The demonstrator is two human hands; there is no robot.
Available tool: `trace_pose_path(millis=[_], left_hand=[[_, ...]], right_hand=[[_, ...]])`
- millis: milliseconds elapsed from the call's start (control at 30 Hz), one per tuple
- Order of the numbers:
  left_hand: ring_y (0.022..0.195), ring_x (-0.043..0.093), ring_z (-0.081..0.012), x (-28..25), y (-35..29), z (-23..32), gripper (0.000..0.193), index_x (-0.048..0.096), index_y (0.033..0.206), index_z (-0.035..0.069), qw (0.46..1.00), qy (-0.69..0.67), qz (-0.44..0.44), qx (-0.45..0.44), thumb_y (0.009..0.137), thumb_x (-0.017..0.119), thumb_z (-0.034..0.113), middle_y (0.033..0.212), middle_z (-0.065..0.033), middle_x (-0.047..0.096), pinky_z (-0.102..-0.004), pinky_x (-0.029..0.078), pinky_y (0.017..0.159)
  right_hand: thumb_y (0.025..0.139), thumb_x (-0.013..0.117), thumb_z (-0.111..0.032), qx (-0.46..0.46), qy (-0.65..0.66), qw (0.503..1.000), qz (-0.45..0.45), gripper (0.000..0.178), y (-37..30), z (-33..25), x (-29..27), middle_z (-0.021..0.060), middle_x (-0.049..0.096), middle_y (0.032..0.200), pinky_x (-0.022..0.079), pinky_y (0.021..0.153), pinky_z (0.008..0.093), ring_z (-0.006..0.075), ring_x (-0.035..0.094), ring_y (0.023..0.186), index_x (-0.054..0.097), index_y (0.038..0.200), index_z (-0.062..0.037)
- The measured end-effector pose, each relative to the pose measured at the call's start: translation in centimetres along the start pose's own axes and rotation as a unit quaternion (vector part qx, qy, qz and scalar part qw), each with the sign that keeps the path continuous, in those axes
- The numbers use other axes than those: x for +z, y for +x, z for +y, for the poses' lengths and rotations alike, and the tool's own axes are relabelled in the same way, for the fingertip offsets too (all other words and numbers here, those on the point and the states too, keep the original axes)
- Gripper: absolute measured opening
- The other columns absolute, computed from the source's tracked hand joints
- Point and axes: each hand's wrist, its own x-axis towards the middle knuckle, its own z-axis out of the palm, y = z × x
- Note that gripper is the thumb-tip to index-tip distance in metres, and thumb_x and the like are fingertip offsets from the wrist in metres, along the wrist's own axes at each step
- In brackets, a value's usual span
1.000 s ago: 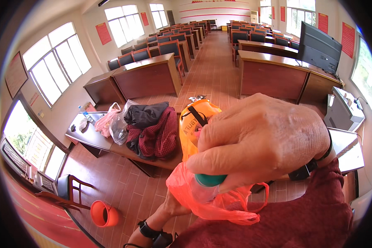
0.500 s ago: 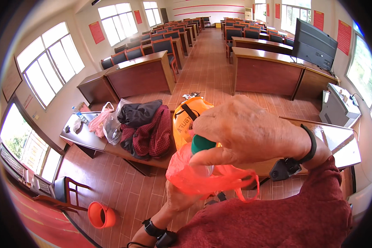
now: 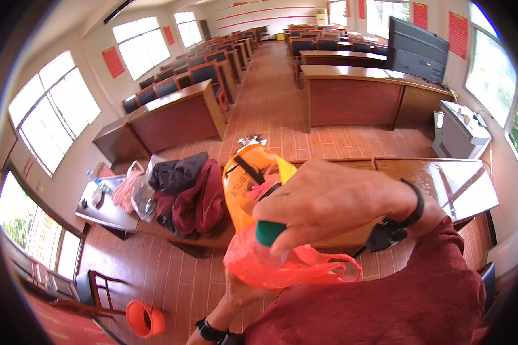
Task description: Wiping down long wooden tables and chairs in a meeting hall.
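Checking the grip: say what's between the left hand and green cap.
Head view: between the left hand and green cap lie the red plastic bag and a clear container under the cap.

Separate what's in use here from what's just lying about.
In use:
- green-capped container, held near its cap by the right hand
- red plastic bag around it, left hand beneath
- possibly the orange bag beyond

Lying about:
- clothes pile
- pink bag
- red bucket

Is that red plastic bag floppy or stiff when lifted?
The red plastic bag would probably flop: its sides are creased. Its thin, translucent film suggests lightness, though the green-capped container amid its folds may make it sag.
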Motion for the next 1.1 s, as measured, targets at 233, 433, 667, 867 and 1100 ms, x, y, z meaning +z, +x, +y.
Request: trace_pose_path(millis=[233, 433, 667, 867, 1100], left_hand=[[0.099, 0.051, -0.0189, 0.9, -0.2, 0.1, 0.070, 0.042, 0.117, 0.002, 0.999, -0.044, 0.012, -0.018, 0.058, 0.079, 0.012, 0.109, -0.0078, 0.050, -0.0339, 0.044, 0.084], [0.098, 0.053, -0.0197, 0.4, -0.6, -2.0, 0.060, 0.050, 0.111, 0.002, 1.000, -0.024, 0.000, -0.019, 0.060, 0.078, 0.012, 0.106, -0.0084, 0.055, -0.0351, 0.044, 0.084], [0.097, 0.054, -0.0198, 1.6, 0.4, -2.8, 0.057, 0.052, 0.109, 0.002, 1.000, -0.015, -0.008, -0.017, 0.060, 0.078, 0.012, 0.104, -0.0081, 0.056, -0.0352, 0.045, 0.084], [0.096, 0.055, -0.0199, 2.1, 1.2, -3.8, 0.054, 0.054, 0.107, 0.003, 1.000, 0.000, -0.013, -0.019, 0.060, 0.078, 0.012, 0.103, -0.0079, 0.057, -0.0353, 0.045, 0.084], [0.095, 0.056, -0.0201, 1.9, 1.8, -4.9, 0.051, 0.056, 0.105, 0.003, 0.999, 0.038, -0.016, -0.023, 0.060, 0.078, 0.013, 0.102, -0.0076, 0.058, -0.0355, 0.045, 0.084]], right_hand=[[0.071, 0.061, -0.041, 0.103, -0.124, 0.980, 0.117, 0.040, 0.2, 0.9, 4.2, 0.0115, 0.059, 0.070, 0.045, 0.057, 0.0396, 0.0319, 0.058, 0.067, 0.054, 0.077, -0.0023], [0.078, 0.058, -0.026, -0.008, 0.065, 0.996, 0.055, 0.032, -1.0, 1.6, 3.0, 0.0150, 0.058, 0.083, 0.046, 0.068, 0.0387, 0.0328, 0.058, 0.080, 0.053, 0.097, -0.0008], [0.076, 0.060, -0.032, 0.007, 0.057, 0.993, 0.106, 0.034, -0.6, 2.6, 5.7, 0.0168, 0.060, 0.078, 0.046, 0.064, 0.0429, 0.0340, 0.059, 0.077, 0.052, 0.085, -0.0003], [0.075, 0.062, -0.040, 0.022, 0.071, 0.982, 0.174, 0.048, -2.0, 4.9, 6.7, 0.0123, 0.057, 0.083, 0.046, 0.063, 0.0376, 0.0303, 0.058, 0.076, 0.051, 0.106, -0.0042], [0.074, 0.067, -0.040, 0.169, 0.220, 0.952, 0.131, 0.078, -7.7, 9.7, 12.2, 0.0123, 0.052, 0.112, 0.042, 0.086, 0.0333, 0.0237, 0.051, 0.101, 0.030, 0.132, -0.0048]])
